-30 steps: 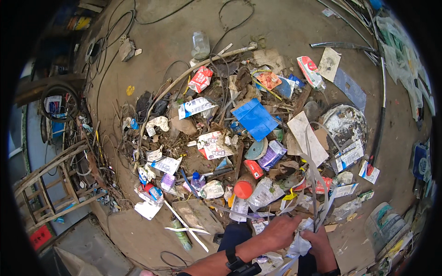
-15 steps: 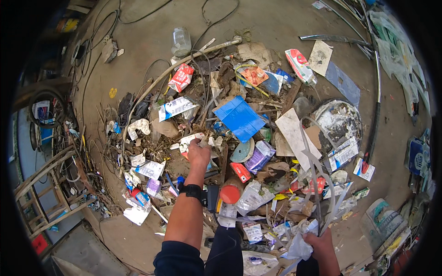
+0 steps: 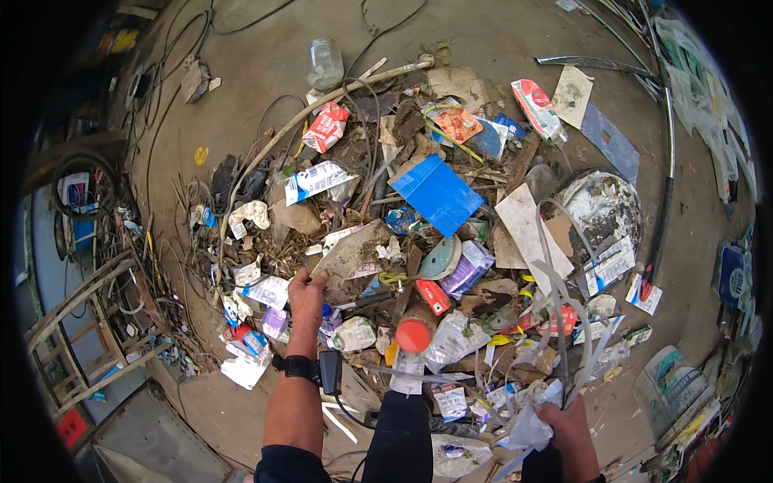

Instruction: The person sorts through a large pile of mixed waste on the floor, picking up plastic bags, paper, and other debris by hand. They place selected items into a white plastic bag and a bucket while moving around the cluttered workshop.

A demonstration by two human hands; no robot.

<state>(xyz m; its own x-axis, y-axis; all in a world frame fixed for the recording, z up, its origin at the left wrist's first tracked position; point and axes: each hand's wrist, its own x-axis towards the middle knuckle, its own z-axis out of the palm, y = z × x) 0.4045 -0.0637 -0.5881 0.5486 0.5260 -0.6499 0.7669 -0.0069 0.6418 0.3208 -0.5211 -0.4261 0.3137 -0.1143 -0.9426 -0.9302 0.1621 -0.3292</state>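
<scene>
At the far edge of the heap (image 3: pixel 278 251) on the floor (image 3: pixel 467 40), a clear jar (image 3: pixel 325 64) lets the ground show through its wall; near the heap's close edge, a red-lidded jar (image 3: pixel 414 334) has contents I cannot tell. By the right edge, a round object (image 3: pixel 600 213) bears flaky white crust. Half a second ago the left hand (image 3: pixel 307 294) was on a white printed carton; now its thumb and fingers pinch the near corner of a grey-brown flat piece (image 3: pixel 354 248), tilted above the heap's middle. As before, the right hand (image 3: pixel 564 420), at the close right corner, is closed around crumpled plastic film (image 3: pixel 527 427) and long, curling strips (image 3: pixel 563 354). Beyond lies smooth blue cardboard (image 3: pixel 440 193), nearly rectangular.
</scene>
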